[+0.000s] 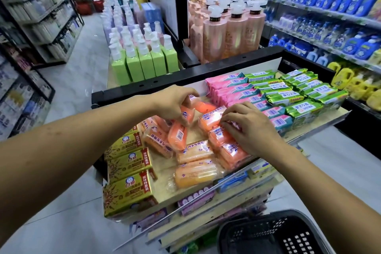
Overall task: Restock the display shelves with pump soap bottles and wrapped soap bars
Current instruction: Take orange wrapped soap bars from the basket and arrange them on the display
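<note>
Shop aisle, stocked racks [334, 12] either side. Display shelf [162, 188] held orange wrapped soap bars [195, 173] at its middle, gold boxes [128, 192] at its left end, pink bars [233, 88] at its right. Green pump bottles [146, 64] stood behind it. Left hand [173, 103] pinched one orange bar above the shelf. Right hand [251, 128], fingers curled, pinched another's wrapper.

The person's arms are bare as far up as I can see them. The left forearm [82, 136] has a few small dark flecks scattered along its upper side, and the right forearm [321, 181] is plain and unmarked. The left hand [175, 103] and right hand [249, 128] are bare too.
</note>
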`<action>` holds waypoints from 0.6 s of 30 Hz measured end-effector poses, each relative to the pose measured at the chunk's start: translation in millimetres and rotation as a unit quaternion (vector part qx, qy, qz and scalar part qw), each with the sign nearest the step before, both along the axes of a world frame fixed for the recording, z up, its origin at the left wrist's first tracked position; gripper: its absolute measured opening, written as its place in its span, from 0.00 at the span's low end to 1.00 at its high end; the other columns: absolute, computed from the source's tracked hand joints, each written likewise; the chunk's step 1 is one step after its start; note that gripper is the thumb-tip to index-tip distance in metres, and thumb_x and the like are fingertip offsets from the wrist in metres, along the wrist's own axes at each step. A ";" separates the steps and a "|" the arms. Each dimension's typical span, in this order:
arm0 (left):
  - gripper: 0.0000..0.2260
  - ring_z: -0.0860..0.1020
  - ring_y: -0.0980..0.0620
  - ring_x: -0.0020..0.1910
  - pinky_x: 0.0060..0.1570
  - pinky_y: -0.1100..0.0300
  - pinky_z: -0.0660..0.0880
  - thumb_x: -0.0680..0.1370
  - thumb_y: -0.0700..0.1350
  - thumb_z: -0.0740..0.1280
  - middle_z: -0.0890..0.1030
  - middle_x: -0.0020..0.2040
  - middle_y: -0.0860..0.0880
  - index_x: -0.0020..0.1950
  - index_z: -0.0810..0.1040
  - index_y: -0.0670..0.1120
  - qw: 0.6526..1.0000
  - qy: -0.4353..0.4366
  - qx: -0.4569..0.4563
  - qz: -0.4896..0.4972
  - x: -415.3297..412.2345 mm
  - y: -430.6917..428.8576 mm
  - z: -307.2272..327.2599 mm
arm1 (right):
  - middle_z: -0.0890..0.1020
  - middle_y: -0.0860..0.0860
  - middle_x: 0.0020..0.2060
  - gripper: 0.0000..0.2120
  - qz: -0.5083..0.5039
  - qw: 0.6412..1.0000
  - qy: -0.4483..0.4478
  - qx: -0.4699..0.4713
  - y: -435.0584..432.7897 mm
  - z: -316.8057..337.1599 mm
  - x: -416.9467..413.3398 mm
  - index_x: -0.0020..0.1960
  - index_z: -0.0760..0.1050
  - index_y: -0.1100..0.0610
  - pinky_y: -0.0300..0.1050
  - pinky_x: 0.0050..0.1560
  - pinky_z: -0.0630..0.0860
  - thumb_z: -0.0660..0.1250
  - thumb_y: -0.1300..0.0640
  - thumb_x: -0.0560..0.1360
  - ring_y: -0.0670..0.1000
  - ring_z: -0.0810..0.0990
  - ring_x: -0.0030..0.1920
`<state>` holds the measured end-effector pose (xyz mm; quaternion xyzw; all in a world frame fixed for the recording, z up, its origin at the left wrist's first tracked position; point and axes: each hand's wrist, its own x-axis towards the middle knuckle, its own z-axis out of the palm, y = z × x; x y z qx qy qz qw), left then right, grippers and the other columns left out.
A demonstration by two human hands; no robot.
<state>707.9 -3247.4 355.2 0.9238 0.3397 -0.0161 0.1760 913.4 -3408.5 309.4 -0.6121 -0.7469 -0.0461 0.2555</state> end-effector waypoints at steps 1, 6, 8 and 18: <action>0.42 0.77 0.52 0.51 0.45 0.63 0.73 0.65 0.48 0.82 0.77 0.53 0.53 0.74 0.66 0.48 1.000 0.004 0.015 -0.009 -3.1 0.1 2.0 | 0.82 0.46 0.49 0.08 0.000 1.000 0.000 0.000 0.0 -0.3 0.3 0.51 0.84 0.53 0.44 0.49 0.70 0.67 0.51 0.78 0.51 0.75 0.53; 0.32 0.76 0.47 0.54 0.55 0.56 0.72 0.69 0.49 0.78 0.77 0.55 0.48 0.71 0.73 0.47 0.996 0.043 0.073 -0.021 -17.2 7.6 11.6 | 0.82 0.45 0.49 0.09 0.001 1.000 -0.005 0.002 -0.2 -0.2 0.7 0.50 0.84 0.52 0.41 0.49 0.68 0.67 0.50 0.78 0.50 0.75 0.52; 0.26 0.78 0.49 0.54 0.55 0.57 0.74 0.72 0.48 0.77 0.80 0.55 0.49 0.68 0.76 0.48 0.997 0.051 0.063 -0.016 -22.2 11.2 13.8 | 0.81 0.45 0.49 0.09 0.000 1.000 -0.009 0.001 -0.3 0.1 0.3 0.51 0.84 0.52 0.40 0.48 0.67 0.66 0.50 0.78 0.50 0.75 0.52; 0.15 0.79 0.62 0.42 0.43 0.67 0.76 0.79 0.44 0.68 0.84 0.52 0.52 0.66 0.78 0.49 0.973 -0.194 -0.101 0.077 8.2 21.0 12.8 | 0.82 0.46 0.48 0.08 -0.004 1.000 -0.012 0.002 -0.5 1.6 -2.0 0.50 0.84 0.54 0.40 0.48 0.68 0.68 0.52 0.78 0.52 0.76 0.51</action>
